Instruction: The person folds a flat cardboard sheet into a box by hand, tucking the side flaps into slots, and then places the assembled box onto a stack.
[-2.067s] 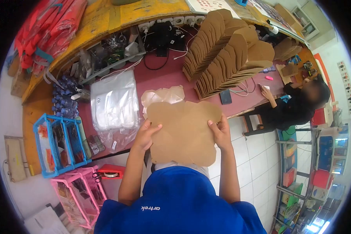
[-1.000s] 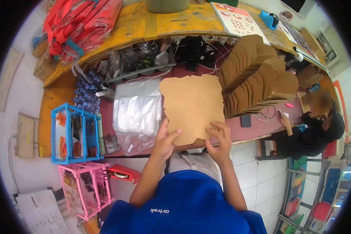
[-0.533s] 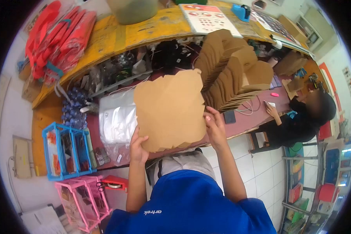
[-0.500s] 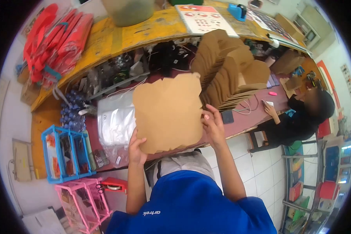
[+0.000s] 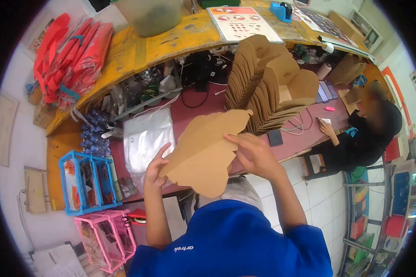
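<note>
A brown cardboard sheet (image 5: 203, 147) with wavy cut edges is in front of my body, above the near edge of the table. It is turned at a slant, and a diagonal line like a bend crosses it. My left hand (image 5: 156, 171) grips its left corner, index finger stretched upward. At the right edge, my right hand (image 5: 258, 156) pinches the sheet, fingers on its upper face. Just beyond stand nested stacks of brown cardboard pieces (image 5: 263, 87). Clear plastic bags (image 5: 149, 138) lie left of the sheet.
A dark red tabletop (image 5: 203, 99) runs under a yellow shelf (image 5: 180, 39). Blue (image 5: 85, 182) and pink (image 5: 106, 235) baskets stand at left, near a red tape dispenser (image 5: 137, 216). A black phone-like object (image 5: 275, 138) lies right of the stacks. Another person (image 5: 356, 143) sits at right.
The cardboard sheet, earlier facing me nearly flat and square, is now tilted and bent diagonally. My right hand has moved from beside its right edge onto its upper face. My view has shifted slightly.
</note>
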Demonstrator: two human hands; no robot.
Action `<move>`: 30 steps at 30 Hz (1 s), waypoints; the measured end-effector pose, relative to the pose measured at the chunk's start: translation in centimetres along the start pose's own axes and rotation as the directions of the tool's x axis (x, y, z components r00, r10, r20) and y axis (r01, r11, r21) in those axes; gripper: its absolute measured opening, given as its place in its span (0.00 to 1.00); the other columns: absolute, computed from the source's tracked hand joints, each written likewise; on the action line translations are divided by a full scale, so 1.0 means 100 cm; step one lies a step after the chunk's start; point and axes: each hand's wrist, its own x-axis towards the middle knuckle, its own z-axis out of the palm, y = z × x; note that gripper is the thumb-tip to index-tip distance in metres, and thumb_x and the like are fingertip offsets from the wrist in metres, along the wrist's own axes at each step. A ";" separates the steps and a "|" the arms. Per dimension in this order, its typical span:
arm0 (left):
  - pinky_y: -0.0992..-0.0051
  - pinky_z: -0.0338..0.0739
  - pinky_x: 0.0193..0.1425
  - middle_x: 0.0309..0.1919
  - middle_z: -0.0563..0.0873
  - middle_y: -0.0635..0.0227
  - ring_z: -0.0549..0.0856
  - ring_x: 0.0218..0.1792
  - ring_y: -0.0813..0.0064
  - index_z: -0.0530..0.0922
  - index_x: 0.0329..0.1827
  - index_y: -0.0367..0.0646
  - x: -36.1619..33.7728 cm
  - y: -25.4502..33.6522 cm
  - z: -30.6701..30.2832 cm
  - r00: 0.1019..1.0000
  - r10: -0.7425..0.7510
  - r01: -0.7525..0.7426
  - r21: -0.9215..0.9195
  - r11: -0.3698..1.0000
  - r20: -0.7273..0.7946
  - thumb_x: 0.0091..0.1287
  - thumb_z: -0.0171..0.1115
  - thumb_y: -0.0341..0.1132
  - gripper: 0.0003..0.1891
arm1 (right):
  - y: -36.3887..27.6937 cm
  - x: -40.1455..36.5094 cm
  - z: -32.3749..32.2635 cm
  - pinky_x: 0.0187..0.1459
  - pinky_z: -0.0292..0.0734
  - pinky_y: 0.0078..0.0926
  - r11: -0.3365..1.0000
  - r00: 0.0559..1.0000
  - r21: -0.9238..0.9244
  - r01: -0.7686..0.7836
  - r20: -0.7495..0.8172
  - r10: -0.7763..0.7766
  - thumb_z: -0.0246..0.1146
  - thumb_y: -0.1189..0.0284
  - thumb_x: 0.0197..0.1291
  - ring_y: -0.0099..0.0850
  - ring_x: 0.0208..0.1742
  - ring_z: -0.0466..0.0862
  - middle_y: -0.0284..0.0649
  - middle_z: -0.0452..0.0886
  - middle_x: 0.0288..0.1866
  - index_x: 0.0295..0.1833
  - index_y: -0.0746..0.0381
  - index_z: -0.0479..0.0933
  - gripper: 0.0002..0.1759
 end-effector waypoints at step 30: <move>0.62 0.83 0.44 0.39 0.90 0.60 0.89 0.39 0.54 0.88 0.44 0.43 0.039 -0.029 0.192 0.749 0.558 -0.337 0.930 -0.143 0.357 0.66 0.68 0.33 0.07 | 0.016 -0.009 0.035 0.33 0.81 0.31 0.925 0.894 0.101 -0.365 -0.237 0.379 0.70 0.69 0.66 0.34 0.29 0.87 0.41 0.83 0.34 0.49 0.65 0.87 0.11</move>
